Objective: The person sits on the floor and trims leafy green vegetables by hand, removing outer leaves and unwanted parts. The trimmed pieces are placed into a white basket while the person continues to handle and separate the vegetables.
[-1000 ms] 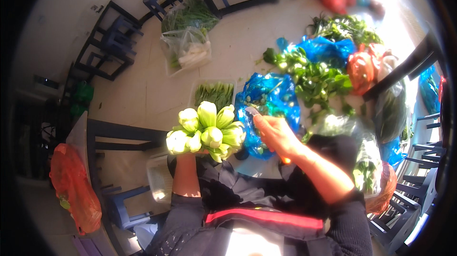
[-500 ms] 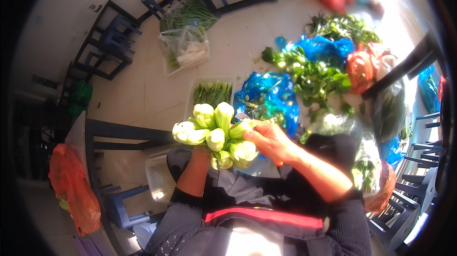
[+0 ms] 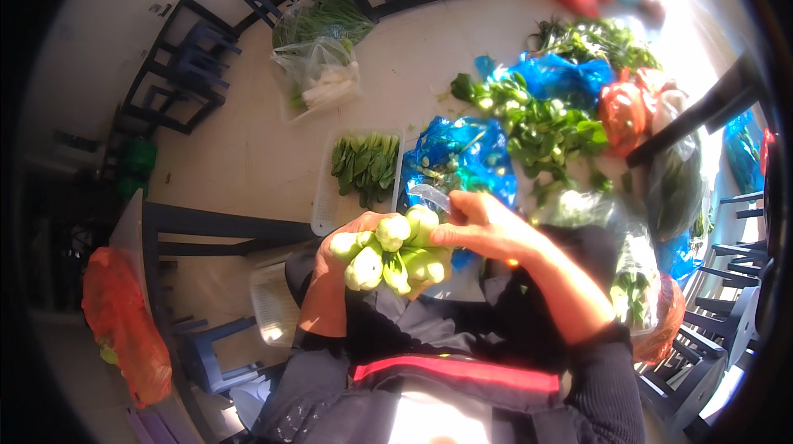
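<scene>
My left hand [image 3: 330, 275] grips a bunch of small pale green bok choy [image 3: 388, 258] from below, stem ends pointing up toward the camera. My right hand [image 3: 479, 229] rests against the right side of the bunch and pinches a thin clear strip [image 3: 429, 194] that curves over its top. The bunch is close to my chest, above my dark lap. A white tray [image 3: 326, 196] with more green leaves lies on the floor just beyond my hands.
Blue plastic bags [image 3: 462, 155] with loose greens [image 3: 537, 126] spread over the floor ahead and right. A clear bag of vegetables [image 3: 318, 72] sits farther off. Dark stools [image 3: 182, 64] stand at left, an orange bag [image 3: 124, 328] at lower left, red bags [image 3: 624, 113] at right.
The bunch has come down and toward my body, and my right hand has moved in from beside it to press against it with the strip.
</scene>
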The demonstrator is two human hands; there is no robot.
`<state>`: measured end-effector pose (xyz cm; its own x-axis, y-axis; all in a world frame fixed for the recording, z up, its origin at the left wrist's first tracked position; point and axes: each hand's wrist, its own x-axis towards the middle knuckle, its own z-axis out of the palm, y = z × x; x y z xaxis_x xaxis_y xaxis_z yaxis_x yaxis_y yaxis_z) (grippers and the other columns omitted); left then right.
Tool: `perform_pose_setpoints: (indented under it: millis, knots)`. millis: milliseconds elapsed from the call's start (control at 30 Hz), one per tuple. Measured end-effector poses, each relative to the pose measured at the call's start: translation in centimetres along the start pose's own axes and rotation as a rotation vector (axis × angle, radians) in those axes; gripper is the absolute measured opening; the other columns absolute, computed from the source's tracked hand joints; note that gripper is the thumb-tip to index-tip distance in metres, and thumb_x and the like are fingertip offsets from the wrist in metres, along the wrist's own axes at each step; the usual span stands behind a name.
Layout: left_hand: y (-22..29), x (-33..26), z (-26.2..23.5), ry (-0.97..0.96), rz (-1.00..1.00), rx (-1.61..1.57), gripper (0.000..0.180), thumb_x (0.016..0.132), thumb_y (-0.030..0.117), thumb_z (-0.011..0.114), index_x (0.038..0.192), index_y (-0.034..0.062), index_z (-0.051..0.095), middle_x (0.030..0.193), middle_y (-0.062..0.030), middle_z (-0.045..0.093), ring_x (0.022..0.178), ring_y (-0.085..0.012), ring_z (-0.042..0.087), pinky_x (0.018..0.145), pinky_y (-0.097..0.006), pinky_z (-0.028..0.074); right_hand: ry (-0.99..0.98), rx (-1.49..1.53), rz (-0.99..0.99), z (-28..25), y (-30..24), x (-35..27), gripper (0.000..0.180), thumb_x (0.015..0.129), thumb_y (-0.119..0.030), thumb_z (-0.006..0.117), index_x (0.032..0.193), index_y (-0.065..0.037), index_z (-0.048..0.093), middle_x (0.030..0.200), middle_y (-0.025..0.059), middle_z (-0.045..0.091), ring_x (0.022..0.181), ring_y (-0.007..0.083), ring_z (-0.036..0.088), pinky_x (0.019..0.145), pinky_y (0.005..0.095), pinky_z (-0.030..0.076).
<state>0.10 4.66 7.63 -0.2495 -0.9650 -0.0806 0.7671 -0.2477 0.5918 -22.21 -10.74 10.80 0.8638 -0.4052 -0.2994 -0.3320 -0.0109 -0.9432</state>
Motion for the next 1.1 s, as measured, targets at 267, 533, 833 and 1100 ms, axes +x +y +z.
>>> perform_pose_setpoints:
  millis: [267,533,833,1100]
  knots:
    - [-0.3,0.1,4.0,0.208,0.046,0.161,0.05,0.091,0.035,0.058,0.118,-0.0077,0.061,0.115,-0.0188,0.064,0.103,-0.0269,0.063,0.092,-0.037,0.05,-0.111,0.014,-0.002,0.6,-0.1,-0.1,0.049,0.086,-0.045,0.072,0.082,0.001,0.055,0.073,0.0042,0.052,0.071,0.0118,0.046,0.062,0.0324,0.041]
    - [-1.2,-2.0,-0.1,0.447,0.031,0.116,0.034,0.095,0.022,0.058,0.113,-0.0053,0.065,0.119,-0.0198,0.064,0.11,-0.0286,0.062,0.098,-0.042,0.049,-0.03,-0.039,-0.057,1.3,0.7,0.3,0.066,0.082,-0.064,0.068,0.08,0.001,0.056,0.066,0.0079,0.052,0.064,0.0152,0.049,0.058,0.0335,0.042]
    - [0.4,0.4,5.3,0.48,0.021,0.096,0.03,0.093,0.021,0.062,0.11,-0.003,0.067,0.113,-0.0188,0.067,0.107,-0.0276,0.063,0.098,-0.04,0.049,-0.055,0.209,-0.099,2.9,1.4,0.2,0.06,0.094,-0.056,0.057,0.097,0.003,0.064,0.076,0.0136,0.063,0.074,0.0161,0.059,0.07,0.0334,0.049]
    - [-0.3,-1.6,-0.3,0.253,0.218,0.595,0.033,0.093,0.017,0.063,0.122,0.0018,0.064,0.123,-0.015,0.063,0.118,-0.0225,0.058,0.102,-0.035,0.045,0.079,0.132,-0.022,4.2,1.3,0.3,0.066,0.101,-0.058,0.038,0.084,0.0,0.064,0.071,0.0086,0.063,0.065,0.0204,0.06,0.063,0.0341,0.051]
